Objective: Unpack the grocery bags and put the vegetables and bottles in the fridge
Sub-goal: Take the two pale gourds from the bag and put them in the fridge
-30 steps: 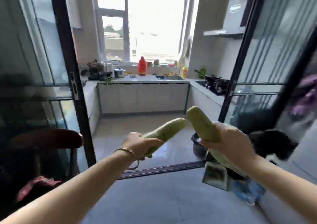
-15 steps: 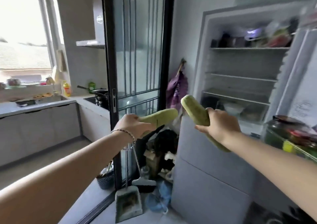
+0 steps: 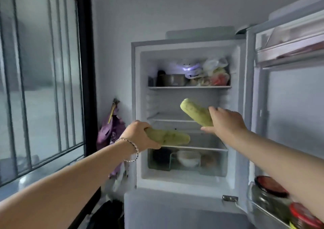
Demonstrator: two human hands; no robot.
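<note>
I face the open fridge (image 3: 138, 106). My left hand (image 3: 138, 135) grips one pale green gourd (image 3: 170, 137), held level in front of the lower glass shelf (image 3: 206, 147). My right hand (image 3: 226, 121) grips a second pale green gourd (image 3: 195, 112), its free end tilted up and to the left inside the middle compartment above the middle shelf (image 3: 168, 119). Both arms reach forward into the fridge opening. No grocery bag or bottle is in view.
The top shelf holds a metal container (image 3: 172, 79) and plastic bags (image 3: 215, 71). A clear drawer (image 3: 157, 160) below holds a white bowl (image 3: 188, 157). The open door (image 3: 294, 106) on the right carries red-lidded jars (image 3: 270, 192). A purple bag (image 3: 109, 130) hangs on the left wall, beside a glass partition (image 3: 43, 79).
My view has swung right from the kitchen to face the fridge. Both hands, each still holding a gourd, have moved forward into the fridge opening.
</note>
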